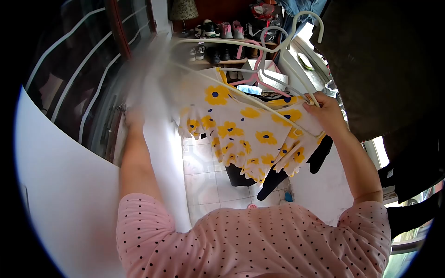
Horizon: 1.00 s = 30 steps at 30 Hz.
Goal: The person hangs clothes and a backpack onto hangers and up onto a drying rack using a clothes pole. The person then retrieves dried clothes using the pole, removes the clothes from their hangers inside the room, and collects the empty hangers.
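Note:
My right hand (328, 112) is closed on the right ends of clothes hangers and the edge of a garment there. A cream hanger (213, 42) is in front, with a grey hanger (263, 51) and a pink hanger (252, 80) behind it. From them hangs a white garment (248, 132) with yellow flowers and a frilled hem. Black cloth (273, 183) dangles below and behind it. My left hand (135, 116) is at the left, beside the window sill; a whitish blur covers its fingers, and what it touches cannot be made out.
Shoes (211, 28) stand on a rack (234, 61) ahead, near a lamp (184, 11) and a white box (269, 74). A barred window (76, 60) is on the left. Dark clothes (384, 69) hang close on the right. Pale tiles (201, 185) cover the floor.

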Available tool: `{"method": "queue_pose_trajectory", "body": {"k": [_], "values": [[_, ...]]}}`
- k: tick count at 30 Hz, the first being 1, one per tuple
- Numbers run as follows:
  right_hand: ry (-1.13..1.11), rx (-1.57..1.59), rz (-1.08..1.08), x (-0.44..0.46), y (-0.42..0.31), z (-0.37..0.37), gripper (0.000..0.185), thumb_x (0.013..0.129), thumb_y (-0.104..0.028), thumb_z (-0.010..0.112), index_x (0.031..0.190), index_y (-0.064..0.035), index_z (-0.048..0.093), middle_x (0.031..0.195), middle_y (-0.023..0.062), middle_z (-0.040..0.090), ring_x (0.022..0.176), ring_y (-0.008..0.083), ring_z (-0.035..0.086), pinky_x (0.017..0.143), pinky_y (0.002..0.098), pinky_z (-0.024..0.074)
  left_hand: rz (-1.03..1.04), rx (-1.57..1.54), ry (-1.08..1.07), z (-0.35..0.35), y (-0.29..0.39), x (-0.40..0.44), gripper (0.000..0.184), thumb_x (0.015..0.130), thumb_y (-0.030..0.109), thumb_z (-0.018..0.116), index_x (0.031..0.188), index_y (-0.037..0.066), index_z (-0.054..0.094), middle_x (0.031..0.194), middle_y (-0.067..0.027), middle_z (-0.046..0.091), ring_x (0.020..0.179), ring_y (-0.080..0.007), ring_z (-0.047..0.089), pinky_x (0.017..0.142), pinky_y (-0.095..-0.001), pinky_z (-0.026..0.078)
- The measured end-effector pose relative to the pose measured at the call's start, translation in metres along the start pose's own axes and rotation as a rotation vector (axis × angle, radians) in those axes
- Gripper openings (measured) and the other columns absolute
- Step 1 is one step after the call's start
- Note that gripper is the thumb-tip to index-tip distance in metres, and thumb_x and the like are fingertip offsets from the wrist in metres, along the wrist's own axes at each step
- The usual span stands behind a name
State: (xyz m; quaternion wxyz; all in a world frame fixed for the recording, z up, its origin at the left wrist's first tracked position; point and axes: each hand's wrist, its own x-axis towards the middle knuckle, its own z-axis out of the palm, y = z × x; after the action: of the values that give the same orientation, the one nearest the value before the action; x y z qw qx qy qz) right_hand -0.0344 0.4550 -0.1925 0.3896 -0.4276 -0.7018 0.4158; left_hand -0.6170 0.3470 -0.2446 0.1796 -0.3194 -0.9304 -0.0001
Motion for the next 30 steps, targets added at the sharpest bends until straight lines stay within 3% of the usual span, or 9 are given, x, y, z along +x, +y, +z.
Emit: {"method": "queue_pose_trajectory", "body": {"k": [2, 5, 8, 10, 13, 19, 22, 26, 30], "values": [[0.004, -0.016, -0.042, 0.0, -0.005, 0.001, 0.023, 0.081, -0.01, 0.066, 0.1, 0.0028, 0.065, 0.083, 0.0009, 0.055, 0.075, 0.0095, 0.051, 0.068, 0.023, 0.0404, 0.053, 0.084, 0.19, -0.001, 0.0, 0.008, 0.046, 0.087, 0.025, 0.057, 0.129, 0.007, 0.045, 0.124, -0.0207, 0.05, 0.121, -0.0346, 0.044, 0.095, -0.0427, 0.041], [0.014, -0.064, -0.06, -0.001, -0.009, 0.0, 0.025, 0.079, -0.013, 0.067, 0.1, 0.002, 0.066, 0.084, 0.002, 0.056, 0.074, 0.0107, 0.052, 0.068, 0.0243, 0.0407, 0.27, -0.711, 0.762, -0.09, 0.034, -0.011, 0.042, 0.088, 0.018, 0.057, 0.127, 0.006, 0.049, 0.124, -0.0171, 0.052, 0.115, -0.0322, 0.05, 0.094, -0.0384, 0.042], [0.013, -0.141, -0.064, -0.001, -0.015, 0.002, 0.027, 0.078, -0.015, 0.069, 0.101, 0.0003, 0.066, 0.085, 0.003, 0.056, 0.073, 0.0119, 0.052, 0.067, 0.0253, 0.0408, 0.748, -1.289, 0.539, -0.202, 0.105, -0.105, 0.037, 0.086, 0.011, 0.058, 0.123, 0.004, 0.053, 0.119, -0.0151, 0.056, 0.11, -0.0311, 0.054, 0.094, -0.0347, 0.041], [0.009, -0.147, -0.087, -0.003, -0.023, 0.002, 0.028, 0.077, -0.015, 0.069, 0.101, -0.001, 0.066, 0.085, 0.0036, 0.057, 0.072, 0.013, 0.052, 0.067, 0.0263, 0.0409, 1.048, -0.568, 0.91, -0.226, 0.133, -0.134, 0.045, 0.08, 0.023, 0.067, 0.118, 0.003, 0.055, 0.113, -0.0158, 0.058, 0.107, -0.03, 0.055, 0.092, -0.0365, 0.042], [0.056, -0.247, -0.193, -0.012, -0.041, 0.0, 0.027, 0.076, -0.015, 0.07, 0.1, -0.0019, 0.067, 0.084, 0.0032, 0.057, 0.07, 0.014, 0.051, 0.066, 0.027, 0.0411, 0.853, -0.391, 0.49, -0.253, 0.15, -0.169, 0.05, 0.074, 0.032, 0.072, 0.111, 0.002, 0.057, 0.105, -0.0136, 0.06, 0.101, -0.0295, 0.057, 0.086, -0.0381, 0.045], [0.084, -0.319, -0.337, -0.039, -0.083, -0.002, 0.026, 0.071, -0.008, 0.074, 0.096, -0.0043, 0.069, 0.078, 0.0022, 0.055, 0.067, 0.0127, 0.047, 0.063, 0.0273, 0.0403, 1.144, -0.593, 0.456, -0.226, 0.116, -0.146, 0.047, 0.072, 0.027, 0.073, 0.11, 0.002, 0.06, 0.097, -0.0119, 0.063, 0.088, -0.0248, 0.061, 0.078, -0.0351, 0.048], [0.042, -0.388, -0.437, -0.048, -0.094, -0.008, 0.025, 0.069, -0.006, 0.075, 0.093, -0.0031, 0.069, 0.078, 0.0024, 0.056, 0.068, 0.0136, 0.05, 0.064, 0.0265, 0.0414, 1.278, -0.752, 0.143, -0.225, 0.091, -0.151, 0.044, 0.074, 0.019, 0.07, 0.114, 0.003, 0.06, 0.097, -0.0097, 0.064, 0.087, -0.0191, 0.061, 0.076, -0.0318, 0.048], [-0.088, -0.28, -0.505, -0.063, -0.093, -0.017, 0.023, 0.068, 0.001, 0.074, 0.09, -0.0009, 0.068, 0.081, 0.0007, 0.051, 0.074, 0.0107, 0.05, 0.067, 0.0231, 0.0402, 1.133, -0.642, -0.114, -0.266, 0.086, -0.226, 0.04, 0.079, 0.012, 0.065, 0.117, 0.004, 0.057, 0.092, -0.0043, 0.062, 0.078, -0.0108, 0.055, 0.07, -0.0237, 0.045], [-0.334, -0.41, -0.744, -0.05, -0.115, 0.006, 0.026, 0.07, -0.002, 0.073, 0.095, -0.004, 0.068, 0.088, 0.002, 0.053, 0.083, 0.013, 0.052, 0.072, 0.0249, 0.0411, 1.037, -0.863, -0.056, -0.211, 0.05, -0.225, 0.039, 0.083, 0.007, 0.06, 0.12, 0.001, 0.053, 0.102, -0.0029, 0.06, 0.085, -0.0088, 0.052, 0.076, -0.0225, 0.043]]}}
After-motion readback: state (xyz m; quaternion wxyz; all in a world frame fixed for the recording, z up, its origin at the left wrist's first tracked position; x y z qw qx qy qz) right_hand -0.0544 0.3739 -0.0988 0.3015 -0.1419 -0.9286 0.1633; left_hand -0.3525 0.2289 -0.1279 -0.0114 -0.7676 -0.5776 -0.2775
